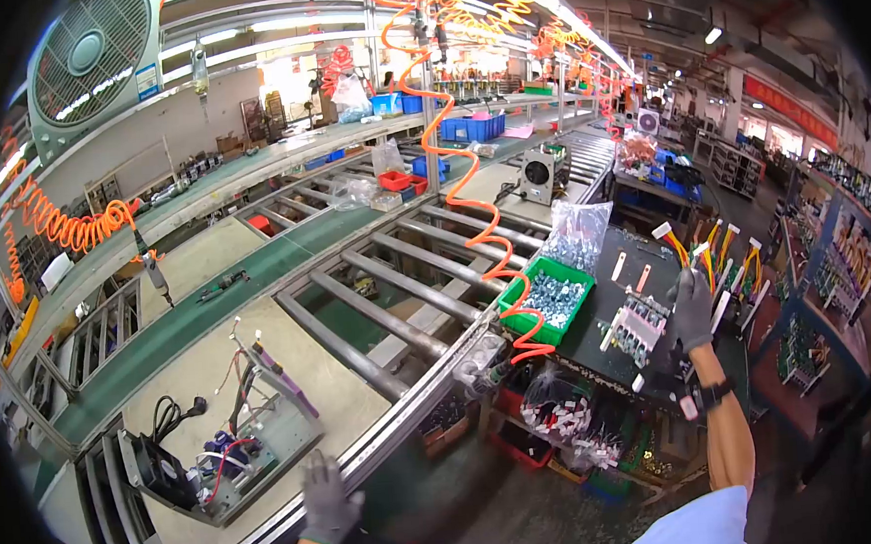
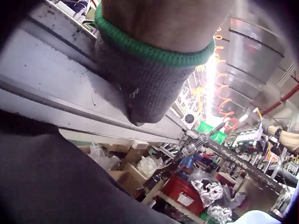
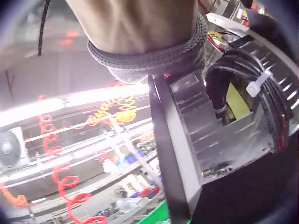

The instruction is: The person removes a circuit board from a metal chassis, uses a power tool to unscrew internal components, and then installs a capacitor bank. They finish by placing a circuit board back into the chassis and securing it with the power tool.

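My left hand (image 1: 330, 503), in a grey knit glove, rests at the metal rail (image 1: 366, 441) of the roller line with fingers extended; its green-edged cuff (image 2: 154, 53) fills the top of the left wrist view. Beside it, on a pale board (image 1: 348, 387), sits a metal chassis (image 1: 258, 467) with a black fan and loose wires. My right hand (image 1: 692, 311), also gloved, reaches over the dark side bench among metal assemblies (image 1: 638, 329) with wires and white connectors (image 1: 662, 230). A metal plate (image 3: 201, 126) with a zip-tied black cable bundle (image 3: 266, 88) is close below; the fingers are hidden there, so I cannot tell their grip.
A green bin (image 1: 547, 300) of small metal parts stands at the bench's left edge, a clear bag (image 1: 581, 233) behind it. An orange coiled hose (image 1: 465, 190) hangs before the bin. A power screwdriver (image 1: 153, 274) dangles at left. Bags of white connectors (image 1: 569, 418) sit below the bench.
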Tool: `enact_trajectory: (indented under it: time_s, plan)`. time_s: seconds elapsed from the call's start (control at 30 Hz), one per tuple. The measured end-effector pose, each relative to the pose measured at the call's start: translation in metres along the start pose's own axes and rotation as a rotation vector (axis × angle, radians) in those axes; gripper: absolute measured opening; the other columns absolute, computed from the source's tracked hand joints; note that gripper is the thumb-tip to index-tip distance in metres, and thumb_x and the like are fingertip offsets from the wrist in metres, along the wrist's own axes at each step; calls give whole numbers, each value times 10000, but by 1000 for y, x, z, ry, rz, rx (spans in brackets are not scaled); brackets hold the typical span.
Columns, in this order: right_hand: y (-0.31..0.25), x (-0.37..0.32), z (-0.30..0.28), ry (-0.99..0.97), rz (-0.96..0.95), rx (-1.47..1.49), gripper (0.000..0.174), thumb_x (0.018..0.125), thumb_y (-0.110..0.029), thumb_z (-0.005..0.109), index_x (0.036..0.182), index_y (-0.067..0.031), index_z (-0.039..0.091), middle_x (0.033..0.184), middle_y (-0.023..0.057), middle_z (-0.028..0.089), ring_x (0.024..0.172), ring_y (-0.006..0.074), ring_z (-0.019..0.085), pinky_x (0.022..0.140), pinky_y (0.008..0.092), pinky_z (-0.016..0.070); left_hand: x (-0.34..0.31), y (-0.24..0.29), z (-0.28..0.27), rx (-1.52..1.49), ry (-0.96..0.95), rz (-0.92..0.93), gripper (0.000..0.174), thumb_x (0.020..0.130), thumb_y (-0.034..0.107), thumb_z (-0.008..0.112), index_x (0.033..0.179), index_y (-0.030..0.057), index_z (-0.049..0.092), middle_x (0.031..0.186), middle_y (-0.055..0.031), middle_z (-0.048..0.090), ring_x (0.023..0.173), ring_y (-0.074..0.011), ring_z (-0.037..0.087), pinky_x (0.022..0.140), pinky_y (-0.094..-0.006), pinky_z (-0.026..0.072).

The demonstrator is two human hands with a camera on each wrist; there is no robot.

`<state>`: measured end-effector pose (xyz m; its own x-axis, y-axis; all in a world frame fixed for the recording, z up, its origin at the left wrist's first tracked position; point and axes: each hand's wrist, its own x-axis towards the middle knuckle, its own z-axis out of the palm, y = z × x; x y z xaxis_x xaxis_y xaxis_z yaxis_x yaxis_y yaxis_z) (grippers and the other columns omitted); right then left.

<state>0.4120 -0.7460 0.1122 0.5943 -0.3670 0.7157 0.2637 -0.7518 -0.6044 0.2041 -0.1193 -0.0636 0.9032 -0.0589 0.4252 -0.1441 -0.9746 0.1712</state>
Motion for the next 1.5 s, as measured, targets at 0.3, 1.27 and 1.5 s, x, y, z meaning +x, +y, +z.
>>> enact_trajectory:
  time_s: [0.3, 1.27, 1.5]
  plan:
    - [-214, -202, -78, -115, -106, 216, 296, 1092, -212, 384, 998, 21, 540, 840, 90, 584, 795, 169, 544, 726, 340, 450, 7, 209, -18, -1909, -866, -563, 673, 1020, 490, 562, 1491, 52, 365, 1479, -134, 477, 1359, -244, 478, 1082, -417, 437]
    - [-427, -335, 75, -1402, 618, 1678, 839, 800, -93, 833, 1484, -15, 354, 1405, 205, 526, 1256, 325, 586, 1053, 459, 470, -48, 11, -270, 441, 622, 242, 594, 904, 331, 681, 1342, -20, 488, 1290, -253, 517, 1128, -383, 567, 970, -548, 477]
    - [-426, -345, 102, -1300, 948, 1603, 214, 912, -57, 619, 1111, 8, 662, 1083, 146, 729, 1011, 292, 716, 893, 401, 582, -37, 16, -278, 611, 409, 289, 644, 876, 425, 709, 1381, 73, 520, 1453, -255, 459, 1309, -385, 507, 1109, -517, 388]
